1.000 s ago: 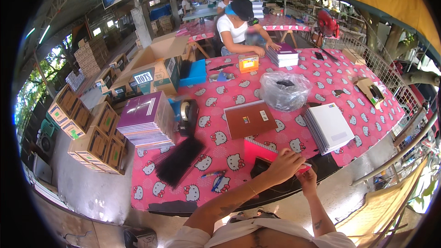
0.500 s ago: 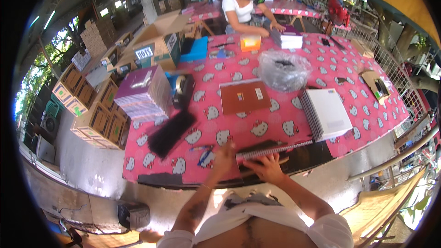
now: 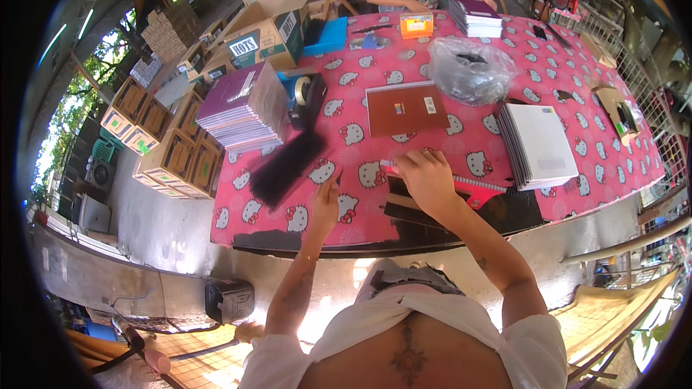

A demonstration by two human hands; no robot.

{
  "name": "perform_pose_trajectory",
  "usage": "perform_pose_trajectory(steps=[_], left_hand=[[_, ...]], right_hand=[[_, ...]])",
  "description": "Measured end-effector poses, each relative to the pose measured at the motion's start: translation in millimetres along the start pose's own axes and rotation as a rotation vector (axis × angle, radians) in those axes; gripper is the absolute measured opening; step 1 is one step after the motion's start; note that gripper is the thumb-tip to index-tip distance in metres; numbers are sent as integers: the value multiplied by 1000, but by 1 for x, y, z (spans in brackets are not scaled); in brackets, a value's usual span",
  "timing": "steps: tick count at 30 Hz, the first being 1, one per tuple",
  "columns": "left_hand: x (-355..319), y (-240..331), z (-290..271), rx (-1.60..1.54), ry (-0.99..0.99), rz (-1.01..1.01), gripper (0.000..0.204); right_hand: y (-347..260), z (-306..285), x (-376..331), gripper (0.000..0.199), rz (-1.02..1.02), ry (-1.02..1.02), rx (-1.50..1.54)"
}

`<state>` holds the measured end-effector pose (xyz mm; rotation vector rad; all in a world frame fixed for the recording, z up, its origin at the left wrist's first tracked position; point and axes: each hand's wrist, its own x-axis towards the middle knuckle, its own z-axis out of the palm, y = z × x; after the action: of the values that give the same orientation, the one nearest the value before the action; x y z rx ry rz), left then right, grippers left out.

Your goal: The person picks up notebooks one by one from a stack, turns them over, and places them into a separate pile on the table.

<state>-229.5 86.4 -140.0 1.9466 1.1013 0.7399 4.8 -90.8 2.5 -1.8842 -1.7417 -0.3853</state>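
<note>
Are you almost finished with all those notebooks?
Some look done: a purple notebook stack sits at the table's left. Right now the right hand presses on a pink spiral notebook near the front edge, and the left hand rests on the tablecloth. A white stack and a brown notebook seem left.

1. The tablecloth (image 3: 577, 79) was hot pink, printed all over with white cartoon cat faces.
2. The notebook (image 3: 406, 107) at the middle had a plain brown cover.
3. The stack of notebooks (image 3: 244, 104) on the left showed purple covers.
4. The stack of pads (image 3: 542, 144) on the right was white.
5. The folder (image 3: 327, 36) far left was bright blue.
6. The small box (image 3: 416, 24) at the far side was orange.
7. The bundle (image 3: 287, 167) near the left was black.
</note>
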Motion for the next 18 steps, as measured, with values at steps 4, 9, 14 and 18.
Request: perform_pose_trajectory(steps=[4,9,14,18], left_hand=[[-21,121,15,-784,-224,-327,40],[-12,128,29,-950,-362,-335,39],[-22,136,5,-969,-426,-437,36],[-27,138,2,-1016,-525,-442,38]], right_hand=[[11,-7,-2,48,30,-14,-208],[29,-42,89,56,187,-1070,-29],[23,-37,40,40,76,-176,61],[15,-20,20,20,197,-99,98]])
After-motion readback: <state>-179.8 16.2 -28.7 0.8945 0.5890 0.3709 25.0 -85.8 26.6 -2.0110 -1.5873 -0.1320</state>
